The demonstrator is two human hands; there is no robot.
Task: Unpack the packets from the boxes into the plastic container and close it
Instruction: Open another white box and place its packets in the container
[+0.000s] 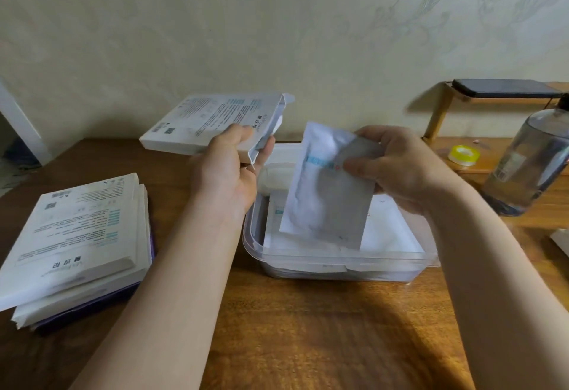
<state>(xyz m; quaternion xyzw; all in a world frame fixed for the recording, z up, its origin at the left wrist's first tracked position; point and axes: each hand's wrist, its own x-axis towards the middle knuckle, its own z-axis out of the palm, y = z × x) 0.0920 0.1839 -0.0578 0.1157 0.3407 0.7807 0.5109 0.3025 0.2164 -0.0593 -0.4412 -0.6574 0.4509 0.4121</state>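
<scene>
At the middle of the desk (308,328), the right hand (400,171) pinches a packet (326,186) by its upper edge over the open container (338,258) while the left hand (228,171) grips an open box (212,124) beside it, so a loose pinch could let the packet snag the rim and fall outside.

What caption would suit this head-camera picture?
Left hand grips an opened box while right hand holds a packet over the plastic container.
</scene>
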